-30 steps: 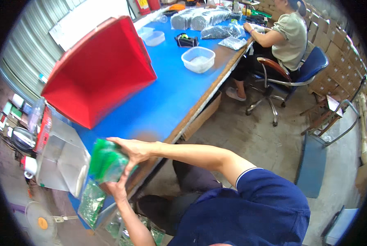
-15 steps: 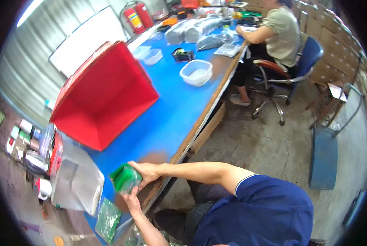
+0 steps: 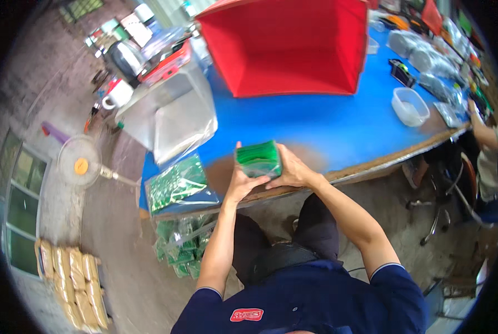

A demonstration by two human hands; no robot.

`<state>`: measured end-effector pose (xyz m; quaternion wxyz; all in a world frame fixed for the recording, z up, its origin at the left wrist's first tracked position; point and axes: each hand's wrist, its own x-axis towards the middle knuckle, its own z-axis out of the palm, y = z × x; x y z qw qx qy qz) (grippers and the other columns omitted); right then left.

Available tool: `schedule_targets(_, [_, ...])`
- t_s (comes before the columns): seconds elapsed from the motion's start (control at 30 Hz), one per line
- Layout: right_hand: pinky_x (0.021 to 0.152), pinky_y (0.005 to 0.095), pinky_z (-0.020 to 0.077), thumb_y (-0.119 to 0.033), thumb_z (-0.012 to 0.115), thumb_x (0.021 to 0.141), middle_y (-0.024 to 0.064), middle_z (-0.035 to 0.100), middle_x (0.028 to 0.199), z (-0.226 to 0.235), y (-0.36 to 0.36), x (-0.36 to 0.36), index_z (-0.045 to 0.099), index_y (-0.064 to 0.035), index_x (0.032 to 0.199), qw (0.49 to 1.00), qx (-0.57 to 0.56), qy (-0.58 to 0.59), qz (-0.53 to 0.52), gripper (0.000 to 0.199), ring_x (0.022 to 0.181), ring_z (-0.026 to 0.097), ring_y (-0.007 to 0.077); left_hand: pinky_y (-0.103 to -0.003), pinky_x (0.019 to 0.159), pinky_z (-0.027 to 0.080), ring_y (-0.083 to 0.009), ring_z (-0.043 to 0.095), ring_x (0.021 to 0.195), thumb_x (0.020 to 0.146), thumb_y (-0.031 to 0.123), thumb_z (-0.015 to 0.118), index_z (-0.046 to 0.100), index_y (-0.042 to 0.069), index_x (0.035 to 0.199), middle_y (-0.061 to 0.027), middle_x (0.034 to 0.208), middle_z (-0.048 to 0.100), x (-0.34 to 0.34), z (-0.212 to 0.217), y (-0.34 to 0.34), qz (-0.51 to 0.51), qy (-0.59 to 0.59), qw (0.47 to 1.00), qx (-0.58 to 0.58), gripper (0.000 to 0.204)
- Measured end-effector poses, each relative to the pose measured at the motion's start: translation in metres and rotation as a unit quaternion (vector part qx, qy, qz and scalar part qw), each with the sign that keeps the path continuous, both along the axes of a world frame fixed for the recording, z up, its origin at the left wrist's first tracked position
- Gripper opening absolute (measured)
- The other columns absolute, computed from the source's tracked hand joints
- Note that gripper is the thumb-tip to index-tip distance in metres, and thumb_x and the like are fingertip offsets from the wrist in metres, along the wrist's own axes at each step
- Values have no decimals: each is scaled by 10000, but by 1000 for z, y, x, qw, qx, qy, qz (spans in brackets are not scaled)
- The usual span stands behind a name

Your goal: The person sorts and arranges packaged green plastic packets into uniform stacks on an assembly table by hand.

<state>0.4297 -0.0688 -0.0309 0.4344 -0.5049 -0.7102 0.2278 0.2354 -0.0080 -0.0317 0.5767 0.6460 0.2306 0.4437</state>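
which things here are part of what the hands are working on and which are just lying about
In hand: green stack, gripped by left hand and right hand; bag of green boards beside them.
Lying about: red bin, clear tub, fan, white mug.

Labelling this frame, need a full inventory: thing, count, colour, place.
stack of green boards: 1, green, held over the table's near edge
table: 1, blue top, centre
red bin: 1, red, far side of table
clear bag of green boards: 1, table's left end
large clear bag: 1, clear, left of bin
clear tub: 1, table right
bagged boards: several, green, floor under table
fan: 1, white, floor left
mug: 1, white, upper left
other person: 1, seated, right edge
left hand: left side of stack
right hand: right side of stack
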Motion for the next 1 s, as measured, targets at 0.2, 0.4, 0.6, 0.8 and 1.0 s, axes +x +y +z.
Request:
schedule_targets(0.2, [988,491,491,-226,900,674,279,610,1219,15,-8,-10,291,-11,1432,998,-56,16,-15,995,1165,587,452,-378,1061,443,-210,537,1238,614,151,959,459,53,1393,-102,1311,559,-5,6,9,-32,44,997,54,930])
schedule_targets(0.4, [931,474,540,-180,901,647,246,633,1199,3,-22,11,309,-33,1451,996,-57,-26,-57,1009,1110,637,431,-404,1087,414,-249,525,1260,677,220,924,450,56,1419,-104,1351,546,8,12,0,-40,122,986,106,895])
schedule_targets(0.6, [791,499,554,-615,754,786,240,681,967,47,-56,-41,505,30,1269,999,-29,-23,-21,844,913,683,435,-453,1038,485,-289,584,1216,797,183,764,516,16,1367,-133,1308,594,-64,4,-40,-86,-72,988,-110,643])
schedule_targets(0.8, [868,497,567,-1050,247,617,397,558,1246,5,-75,-69,302,145,1455,667,-471,519,254,1460,1103,654,415,-459,1106,417,-306,506,1316,1000,246,537,431,-3,1456,-142,1467,498,-74,-40,-36,-156,-94,975,-129,531])
schedule_targets(1.0, [914,369,537,-875,497,781,134,641,1214,-2,-99,-125,567,-108,1316,478,-352,718,363,938,1059,652,228,-457,1081,447,-318,511,1316,990,299,551,327,26,1522,-174,1488,463,-51,9,-66,10,81,996,20,638])
